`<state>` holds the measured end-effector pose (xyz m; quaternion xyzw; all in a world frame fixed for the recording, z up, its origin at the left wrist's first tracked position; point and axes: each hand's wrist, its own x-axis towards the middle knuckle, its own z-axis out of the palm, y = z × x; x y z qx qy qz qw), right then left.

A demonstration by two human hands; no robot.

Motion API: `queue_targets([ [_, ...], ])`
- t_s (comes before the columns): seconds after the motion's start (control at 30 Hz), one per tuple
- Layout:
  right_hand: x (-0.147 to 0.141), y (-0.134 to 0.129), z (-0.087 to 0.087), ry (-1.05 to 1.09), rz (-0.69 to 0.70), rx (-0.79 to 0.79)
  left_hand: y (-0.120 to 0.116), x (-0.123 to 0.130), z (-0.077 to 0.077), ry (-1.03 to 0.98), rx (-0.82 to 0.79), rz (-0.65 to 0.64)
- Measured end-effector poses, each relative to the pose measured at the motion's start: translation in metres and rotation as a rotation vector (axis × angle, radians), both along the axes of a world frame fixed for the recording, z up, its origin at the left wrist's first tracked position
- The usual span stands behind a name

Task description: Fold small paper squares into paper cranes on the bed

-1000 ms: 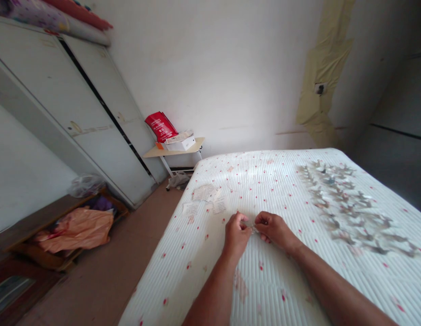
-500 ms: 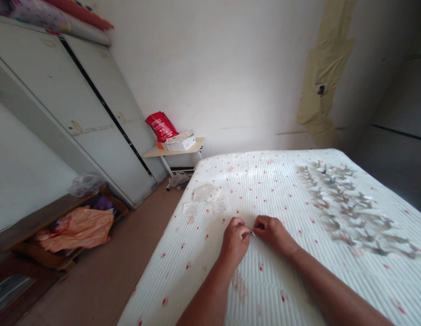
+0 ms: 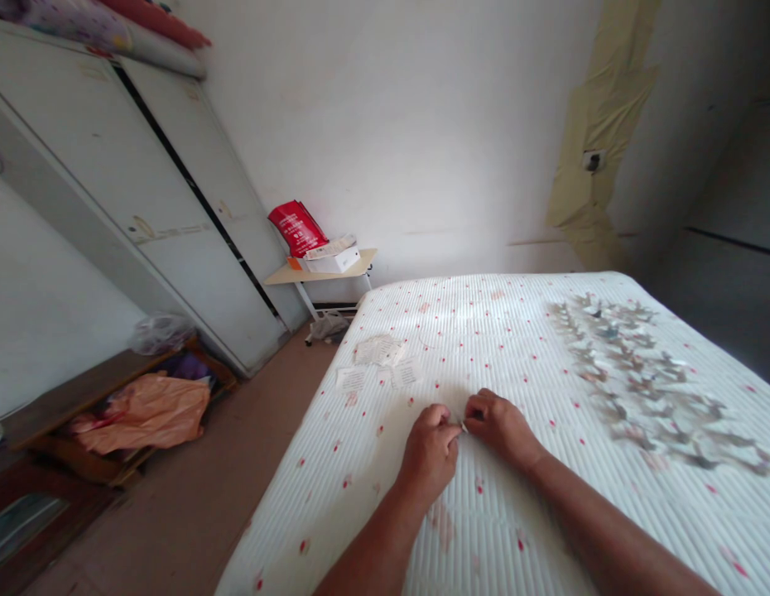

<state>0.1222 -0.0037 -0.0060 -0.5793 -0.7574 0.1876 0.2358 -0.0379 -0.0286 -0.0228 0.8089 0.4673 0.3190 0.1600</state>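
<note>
On the bed (image 3: 502,530), my left hand (image 3: 430,451) and my right hand (image 3: 500,422) meet close together in front of me. Both have their fingers closed in a pinch on a small piece of folded paper (image 3: 464,426), which is mostly covered by the fingertips. Beyond my left hand lie loose square sheets of printed paper (image 3: 407,372), some of them in an overlapping heap. To the right, several small folded paper figures (image 3: 642,382) stand in rough rows; they look like birds, but are blurred.
Past the bed, a small table (image 3: 286,275) carries a red bag (image 3: 296,228) and a white box (image 3: 335,261). A tall grey cabinet (image 3: 174,232) lines the left wall. An orange plastic bag (image 3: 149,414) rests on a low wooden bench (image 3: 87,377).
My left hand has turned slightly and dipped a little, with its fingertips shifting at the folded paper. My right hand stays almost in place. The view has moved slightly.
</note>
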Motion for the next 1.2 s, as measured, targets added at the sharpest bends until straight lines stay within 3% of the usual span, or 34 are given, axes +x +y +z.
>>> queue_targets([
  [0.17, 0.003, -0.006, -0.002, 0.042, 0.104, 0.039, -0.001, 0.001, 0.003, 0.078, 0.02, 0.015],
  [0.37, 0.005, -0.008, -0.001, 0.063, 0.124, 0.065, 0.002, -0.005, 0.007, 0.146, 0.022, -0.014],
  [0.77, -0.004, -0.003, 0.002, -0.147, 0.044, -0.037, 0.018, -0.006, 0.006, 0.13, -0.016, -0.053],
  [0.93, 0.002, -0.001, -0.002, 0.016, 0.077, -0.037, 0.007, -0.007, 0.007, 0.138, 0.034, -0.012],
  [1.07, 0.011, 0.001, -0.003, 0.22, 0.151, -0.025, 0.006, -0.01, 0.005, 0.015, -0.005, -0.019],
  [1.2, 0.017, 0.002, -0.004, 0.352, 0.141, -0.074, 0.009, -0.013, 0.001, -0.091, -0.045, 0.005],
])
